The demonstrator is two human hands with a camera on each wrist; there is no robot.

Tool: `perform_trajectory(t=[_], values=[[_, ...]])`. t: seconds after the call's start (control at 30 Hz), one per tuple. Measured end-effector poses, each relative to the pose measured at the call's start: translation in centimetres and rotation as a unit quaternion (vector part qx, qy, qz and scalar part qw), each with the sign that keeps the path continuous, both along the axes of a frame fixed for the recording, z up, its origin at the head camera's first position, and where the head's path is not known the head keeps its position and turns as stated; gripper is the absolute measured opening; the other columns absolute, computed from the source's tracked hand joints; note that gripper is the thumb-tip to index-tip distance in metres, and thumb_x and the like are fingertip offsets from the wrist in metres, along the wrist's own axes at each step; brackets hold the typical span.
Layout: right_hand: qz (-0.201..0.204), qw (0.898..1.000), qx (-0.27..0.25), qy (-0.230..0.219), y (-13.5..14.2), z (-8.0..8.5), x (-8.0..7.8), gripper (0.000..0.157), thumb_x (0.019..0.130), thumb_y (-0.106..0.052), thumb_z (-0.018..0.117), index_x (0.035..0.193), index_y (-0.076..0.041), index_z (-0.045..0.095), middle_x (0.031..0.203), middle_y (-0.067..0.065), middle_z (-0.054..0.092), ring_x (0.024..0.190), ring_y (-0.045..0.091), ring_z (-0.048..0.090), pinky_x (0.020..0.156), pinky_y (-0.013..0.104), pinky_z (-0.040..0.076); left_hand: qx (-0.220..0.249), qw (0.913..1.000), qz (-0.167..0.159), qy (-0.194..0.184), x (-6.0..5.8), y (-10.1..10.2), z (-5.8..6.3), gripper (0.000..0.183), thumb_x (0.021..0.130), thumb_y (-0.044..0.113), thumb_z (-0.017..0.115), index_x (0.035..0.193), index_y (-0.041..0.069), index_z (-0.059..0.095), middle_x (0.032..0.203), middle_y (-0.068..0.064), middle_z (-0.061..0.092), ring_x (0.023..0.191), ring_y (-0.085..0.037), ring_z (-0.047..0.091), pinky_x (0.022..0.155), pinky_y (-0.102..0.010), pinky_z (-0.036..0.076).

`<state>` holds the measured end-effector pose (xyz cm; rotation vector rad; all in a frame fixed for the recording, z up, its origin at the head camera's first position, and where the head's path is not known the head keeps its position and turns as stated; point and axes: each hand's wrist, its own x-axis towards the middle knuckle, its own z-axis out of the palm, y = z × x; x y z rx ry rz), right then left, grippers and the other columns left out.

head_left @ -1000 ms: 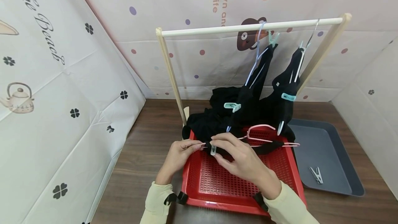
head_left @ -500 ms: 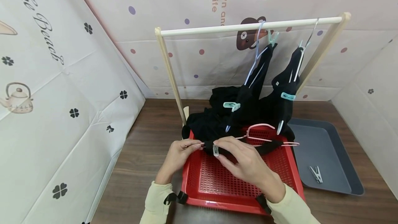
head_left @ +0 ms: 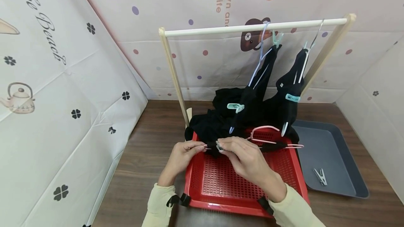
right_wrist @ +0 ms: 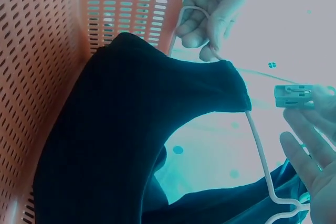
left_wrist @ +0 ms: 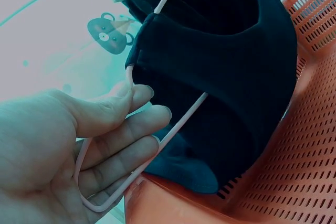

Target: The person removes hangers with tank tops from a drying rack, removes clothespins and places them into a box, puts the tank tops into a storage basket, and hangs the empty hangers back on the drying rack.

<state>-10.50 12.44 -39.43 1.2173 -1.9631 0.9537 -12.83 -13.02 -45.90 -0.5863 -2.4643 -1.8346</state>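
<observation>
A pink hanger point(head_left: 265, 127) lies over the basket with a black sleeveless garment point(left_wrist: 226, 51) on it. The left hand point(head_left: 183, 155) pinches the hanger's left end between thumb and forefinger, its other fingers by the wire loop in the left wrist view. The right hand point(head_left: 249, 158) pinches a pale clothespin point(right_wrist: 294, 96) at its fingertips, close beside the garment's left strap point(left_wrist: 152, 40). In the right wrist view the clothespin is apart from the strap. The garment's lower part hangs into the red basket point(head_left: 227, 207).
Behind stands a rack with a white rail point(head_left: 221, 30), bearing a blue hanger point(head_left: 261, 48) and a white hanger point(head_left: 303, 67) with black clothes and clothespins. Right of the basket, a grey tray point(head_left: 334, 139) holds another clothespin point(head_left: 320, 177). Patterned sheets point(head_left: 94, 122) enclose the table.
The right hand has shifted slightly right and turned the clothespin from hanging lengthwise to more end-on. The left hand keeps its hold on the hanger.
</observation>
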Motion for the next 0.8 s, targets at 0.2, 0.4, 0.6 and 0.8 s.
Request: perform_trajectory(t=[0.2, 0.4, 0.6, 0.8], values=[[-0.007, 1.0, -0.006, -0.007, 0.2, 0.2, 0.4, 0.026, 0.112, -0.021, 0.056, 0.116, -0.001, 0.072, 0.119, 0.013, 0.074, 0.106, 0.027, 0.074, 0.105, 0.026, 0.05, -0.006, 1.0, 0.004, -0.004, 0.0, 0.0, 0.0, 0.016, 0.103, 0.013, 0.072, 0.113, 0.005, 0.082, 0.101, -0.005, 0.08, 0.098, -0.02, 0.075, 0.088, -0.025, 0.057], [-0.008, 0.999, -0.006, -0.045, 1.3, 0.8, 1.3, 0.031, 0.113, -0.025, 0.055, 0.123, 0.001, 0.069, 0.125, 0.013, 0.072, 0.109, 0.026, 0.072, 0.106, 0.024, 0.048, -0.007, 1.0, 0.003, 0.001, 0.0, 0.0, 0.0, 0.017, 0.103, 0.014, 0.072, 0.113, 0.005, 0.082, 0.101, -0.006, 0.08, 0.098, -0.023, 0.075, 0.088, -0.025, 0.057], [-0.04, 0.997, -0.029, -0.057, 3.0, 1.3, 2.7, 0.043, 0.112, -0.035, 0.057, 0.129, 0.003, 0.066, 0.127, 0.015, 0.069, 0.114, 0.02, 0.068, 0.106, 0.02, 0.047, -0.004, 1.0, 0.001, 0.004, 0.0, 0.0, -0.1, 0.017, 0.103, 0.013, 0.072, 0.113, 0.004, 0.082, 0.101, -0.006, 0.08, 0.099, -0.023, 0.075, 0.088, -0.025, 0.057], [-0.086, 0.994, -0.06, -0.007, 5.1, 2.0, 3.6, 0.045, 0.109, -0.037, 0.062, 0.12, 0.006, 0.071, 0.118, 0.019, 0.071, 0.115, 0.012, 0.065, 0.104, 0.017, 0.046, -0.007, 1.0, 0.001, 0.002, 0.0, -0.1, 0.0, 0.016, 0.103, 0.013, 0.072, 0.112, 0.005, 0.082, 0.102, -0.005, 0.08, 0.099, -0.02, 0.075, 0.09, -0.026, 0.057]])
